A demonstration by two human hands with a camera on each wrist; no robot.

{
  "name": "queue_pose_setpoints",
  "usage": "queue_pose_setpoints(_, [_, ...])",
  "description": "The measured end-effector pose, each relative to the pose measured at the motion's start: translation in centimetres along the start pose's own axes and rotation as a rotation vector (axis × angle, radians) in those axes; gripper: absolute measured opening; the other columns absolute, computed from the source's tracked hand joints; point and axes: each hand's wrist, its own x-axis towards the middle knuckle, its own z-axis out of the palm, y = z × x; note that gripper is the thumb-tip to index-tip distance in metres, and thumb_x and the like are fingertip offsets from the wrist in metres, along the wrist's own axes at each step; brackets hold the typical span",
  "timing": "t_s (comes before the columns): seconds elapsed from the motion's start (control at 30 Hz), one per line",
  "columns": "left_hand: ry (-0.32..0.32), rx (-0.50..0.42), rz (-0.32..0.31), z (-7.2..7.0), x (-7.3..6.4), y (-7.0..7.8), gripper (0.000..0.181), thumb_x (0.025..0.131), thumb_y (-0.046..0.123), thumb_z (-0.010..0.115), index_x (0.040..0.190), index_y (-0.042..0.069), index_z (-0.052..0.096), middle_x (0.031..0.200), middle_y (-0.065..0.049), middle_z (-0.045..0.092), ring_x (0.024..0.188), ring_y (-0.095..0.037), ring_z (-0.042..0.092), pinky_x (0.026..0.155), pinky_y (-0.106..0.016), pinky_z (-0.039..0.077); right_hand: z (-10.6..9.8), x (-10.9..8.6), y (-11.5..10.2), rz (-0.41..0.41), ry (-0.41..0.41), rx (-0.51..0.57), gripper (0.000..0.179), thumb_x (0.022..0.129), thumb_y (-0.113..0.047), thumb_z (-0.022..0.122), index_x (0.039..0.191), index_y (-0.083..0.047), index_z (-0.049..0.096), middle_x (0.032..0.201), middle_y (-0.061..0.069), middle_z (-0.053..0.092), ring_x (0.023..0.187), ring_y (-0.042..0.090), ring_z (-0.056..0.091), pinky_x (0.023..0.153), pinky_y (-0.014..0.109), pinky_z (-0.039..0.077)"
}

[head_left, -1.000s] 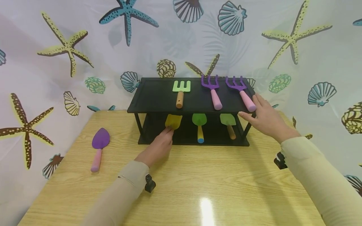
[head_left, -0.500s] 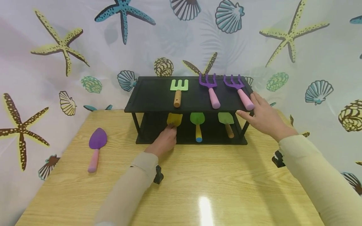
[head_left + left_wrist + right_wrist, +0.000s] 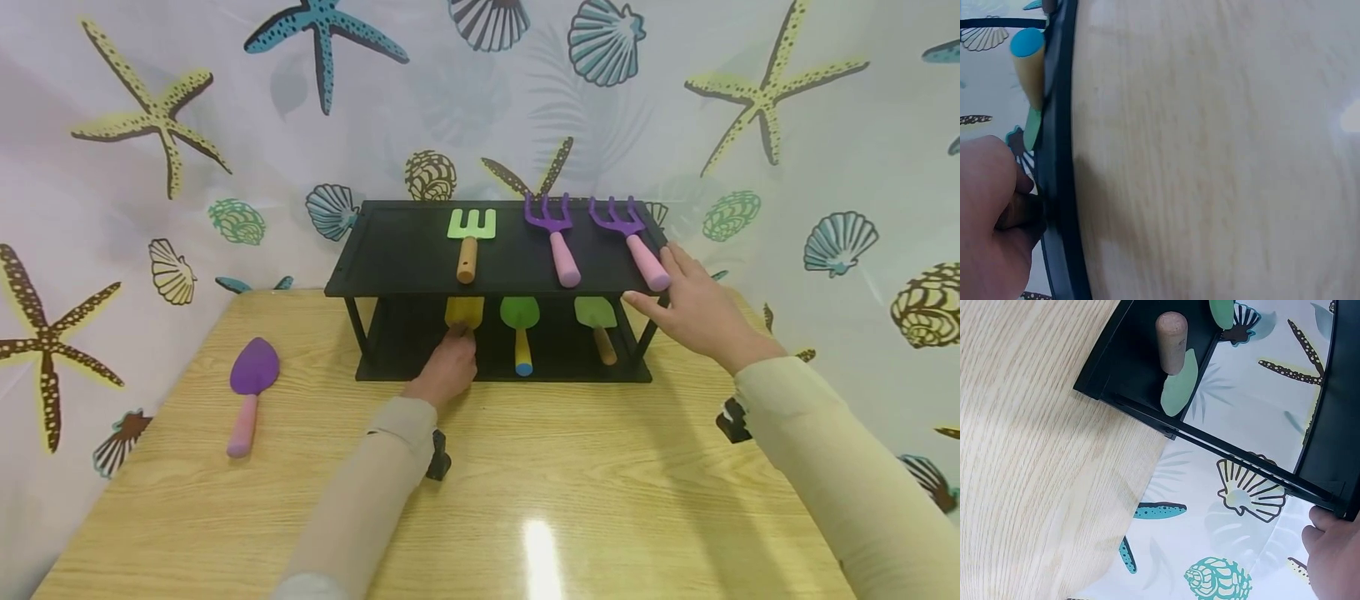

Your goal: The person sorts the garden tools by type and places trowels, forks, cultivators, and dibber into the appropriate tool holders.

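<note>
A black two-tier rack stands against the back. On its lower tier lies a yellow garden trowel; my left hand grips it low down, so its handle is hidden. Beside it are a green trowel with a yellow, blue-ended handle and a pale green trowel with a wooden handle. My right hand rests at the rack's front right corner, fingers extended along the side and thumb near the front edge. The nearest tool to it is a purple hand fork with a pink handle.
Also on the top tier are a second purple fork and a light green fork with a wooden handle. A purple trowel lies on the wooden table at left. A shell-patterned cloth hangs behind.
My left hand has moved a little to the right and deeper into the lower tier, with the yellow trowel shifting right and straightening. The right hand stays at the rack corner.
</note>
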Motion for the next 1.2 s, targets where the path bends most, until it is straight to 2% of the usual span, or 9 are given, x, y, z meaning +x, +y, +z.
queue_pose_setpoints(0.07, [-0.011, -0.016, -0.013, 0.2, 0.1, 0.1, 0.035, 0.093, -0.004, 0.06, 0.124, -0.02, 0.055, 0.128, -0.032, 0.055, 0.123, -0.042, 0.055, 0.104, -0.041, 0.051, 0.0, 0.0, 0.0, 0.002, -0.001, 0.001, 0.107, 0.094, -0.071, 0.042, 0.156, 0.003, -0.003, 0.164, 0.027, -0.005, 0.151, 0.049, 0.005, 0.119, 0.066, 0.013])
queue_pose_setpoints(0.13, [-0.015, -0.101, -0.066, 0.5, 0.2, 0.3, 0.045, 0.092, -0.004, 0.06, 0.131, -0.022, 0.047, 0.137, -0.035, 0.048, 0.131, -0.045, 0.049, 0.11, -0.043, 0.046, 0.0, 0.0, 0.0, 0.003, -0.003, 0.001, 0.107, 0.094, -0.071, 0.041, 0.156, 0.003, -0.003, 0.164, 0.027, -0.005, 0.151, 0.049, 0.005, 0.119, 0.066, 0.013])
queue_pose_setpoints(0.27, [-0.082, -0.074, -0.104, 1.0, 0.2, 0.5, 0.052, 0.096, 0.001, 0.058, 0.14, -0.019, 0.04, 0.147, -0.035, 0.04, 0.14, -0.046, 0.039, 0.119, -0.045, 0.034, 0.0, 0.0, -0.1, -0.001, -0.003, -0.002, 0.106, 0.094, -0.071, 0.042, 0.156, 0.003, -0.003, 0.164, 0.027, -0.004, 0.151, 0.049, 0.005, 0.119, 0.066, 0.014])
queue_pose_setpoints(0.4, [-0.116, -0.041, -0.122, 1.2, 0.2, 0.5, 0.052, 0.1, 0.006, 0.054, 0.144, -0.015, 0.038, 0.152, -0.032, 0.036, 0.144, -0.043, 0.035, 0.122, -0.044, 0.03, 0.0, 0.0, -0.1, 0.0, 0.0, 0.0, 0.106, 0.094, -0.07, 0.042, 0.156, 0.003, -0.003, 0.164, 0.027, -0.004, 0.151, 0.049, 0.006, 0.119, 0.066, 0.014])
queue_pose_setpoints(0.5, [-0.107, -0.07, -0.144, 1.2, 0.3, 0.5, 0.051, 0.103, 0.012, 0.051, 0.145, -0.012, 0.038, 0.153, -0.03, 0.036, 0.145, -0.041, 0.034, 0.122, -0.044, 0.028, 0.0, 0.1, -0.1, 0.0, 0.004, -0.002, 0.106, 0.094, -0.07, 0.043, 0.156, 0.003, -0.002, 0.164, 0.027, -0.003, 0.15, 0.049, 0.006, 0.119, 0.066, 0.014])
queue_pose_setpoints(0.63, [-0.106, -0.15, -0.199, 1.0, 0.4, 0.6, 0.055, 0.106, 0.028, 0.044, 0.15, -0.004, 0.036, 0.156, -0.026, 0.034, 0.147, -0.038, 0.032, 0.124, -0.045, 0.026, 0.2, 0.1, 0.1, 0.001, 0.005, -0.003, 0.105, 0.095, -0.069, 0.044, 0.156, 0.002, -0.003, 0.165, 0.026, -0.004, 0.151, 0.049, 0.006, 0.119, 0.066, 0.014])
queue_pose_setpoints(0.73, [-0.112, -0.172, -0.221, 0.9, 0.5, 0.6, 0.058, 0.107, 0.038, 0.038, 0.153, 0.002, 0.033, 0.158, -0.023, 0.032, 0.148, -0.037, 0.031, 0.124, -0.045, 0.025, 0.2, 0.1, 0.1, 0.002, 0.007, 0.0, 0.105, 0.094, -0.07, 0.043, 0.156, 0.002, -0.003, 0.164, 0.026, -0.005, 0.151, 0.049, 0.005, 0.119, 0.066, 0.014])
queue_pose_setpoints(1.03, [-0.124, -0.155, -0.217, -0.3, -0.2, 0.1, 0.059, 0.107, 0.043, 0.034, 0.156, 0.01, 0.03, 0.16, -0.017, 0.032, 0.146, -0.038, 0.035, 0.118, -0.05, 0.035, 0.3, 0.1, 0.1, -0.005, 0.016, 0.007, 0.106, 0.094, -0.07, 0.043, 0.156, 0.003, -0.003, 0.164, 0.027, -0.004, 0.15, 0.05, 0.007, 0.118, 0.067, 0.015])
queue_pose_setpoints(1.2, [-0.121, -0.119, -0.189, -0.7, -1.1, -0.6, 0.058, 0.107, 0.043, 0.035, 0.156, 0.011, 0.031, 0.16, -0.016, 0.033, 0.146, -0.037, 0.036, 0.118, -0.05, 0.036, 0.1, 0.1, -0.1, 0.003, -0.002, 0.002, 0.107, 0.094, -0.071, 0.043, 0.156, 0.004, -0.003, 0.164, 0.028, -0.005, 0.15, 0.05, 0.006, 0.118, 0.067, 0.014])
